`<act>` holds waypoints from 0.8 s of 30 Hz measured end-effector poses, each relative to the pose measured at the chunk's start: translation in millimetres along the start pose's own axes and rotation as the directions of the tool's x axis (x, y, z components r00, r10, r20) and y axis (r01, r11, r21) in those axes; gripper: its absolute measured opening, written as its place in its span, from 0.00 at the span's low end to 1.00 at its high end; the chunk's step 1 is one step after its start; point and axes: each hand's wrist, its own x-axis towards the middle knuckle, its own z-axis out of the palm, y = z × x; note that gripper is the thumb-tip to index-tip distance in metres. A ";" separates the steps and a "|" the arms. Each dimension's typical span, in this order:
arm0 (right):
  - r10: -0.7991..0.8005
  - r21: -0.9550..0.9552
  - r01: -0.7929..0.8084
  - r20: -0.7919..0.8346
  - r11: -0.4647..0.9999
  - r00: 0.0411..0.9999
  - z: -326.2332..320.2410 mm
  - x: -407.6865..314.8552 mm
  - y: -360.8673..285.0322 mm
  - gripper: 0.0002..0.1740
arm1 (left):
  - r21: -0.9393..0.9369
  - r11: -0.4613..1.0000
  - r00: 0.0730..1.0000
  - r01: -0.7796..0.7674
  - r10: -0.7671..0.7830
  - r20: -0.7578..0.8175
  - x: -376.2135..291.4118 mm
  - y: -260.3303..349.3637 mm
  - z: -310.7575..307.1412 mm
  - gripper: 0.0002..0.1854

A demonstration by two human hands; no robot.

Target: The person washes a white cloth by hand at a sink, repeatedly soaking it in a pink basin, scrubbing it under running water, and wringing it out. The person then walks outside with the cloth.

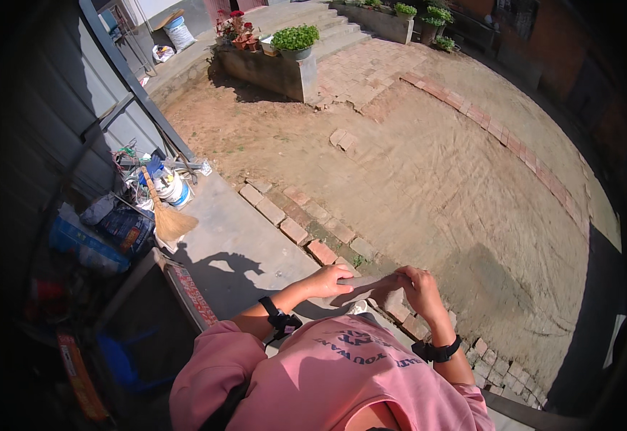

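Observation:
A greyish-brown cloth (370,282) is stretched between my two hands, in front of my pink shirt. My left hand (328,280) pinches its left end between thumb and fingers. At the other end, my right hand (419,288) grips the upper corner with bent fingers. The cloth sags in the middle, and its lower part falls in shade. Each wrist wears a black strap with a small device. Below the cloth, the tip of a light shoe (358,307) shows on the concrete.
To the left, a straw broom (170,220) leans by a white bucket (176,189) and several filled bags (124,229). Brick edging (271,211) borders the concrete slab (232,215). Beyond lies a dirt yard (426,172) with loose bricks (343,139), a low wall (270,73) and potted plants (295,40).

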 end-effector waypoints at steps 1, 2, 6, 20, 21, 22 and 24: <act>0.037 0.036 -0.035 -0.050 0.999 0.998 -9.1 18.0 12.4 0.06 | 0.009 0.999 0.998 0.051 -0.051 0.023 20.5 -6.2 -10.1 0.15; 0.074 0.068 -0.068 -0.085 0.995 0.994 -18.2 35.3 24.1 0.06 | -0.035 0.995 0.995 0.096 -0.094 0.045 40.0 -11.5 -20.1 0.14; 0.153 0.037 -0.151 -0.079 0.988 0.985 -49.8 97.0 66.6 0.07 | -0.050 0.979 0.979 0.199 -0.196 0.055 107.5 -30.2 -59.3 0.11; 0.375 0.346 -0.390 0.112 0.853 0.920 -20.3 405.3 247.5 0.05 | -0.314 0.889 0.897 0.334 -0.402 -0.183 366.7 -227.5 -211.0 0.13; 0.299 0.393 -0.314 0.101 0.864 0.949 -14.2 441.8 258.7 0.05 | -0.362 0.865 0.893 0.348 -0.423 -0.153 392.6 -245.6 -228.9 0.12; 0.282 0.405 -0.303 0.112 0.863 0.953 -8.1 478.2 268.7 0.05 | -0.509 0.749 0.850 0.425 -0.523 -0.061 419.0 -261.8 -247.3 0.11; 0.237 0.413 -0.269 0.128 0.870 0.963 3.5 547.3 285.8 0.05 | -0.719 0.523 0.802 0.458 -0.593 0.080 471.2 -287.5 -283.1 0.09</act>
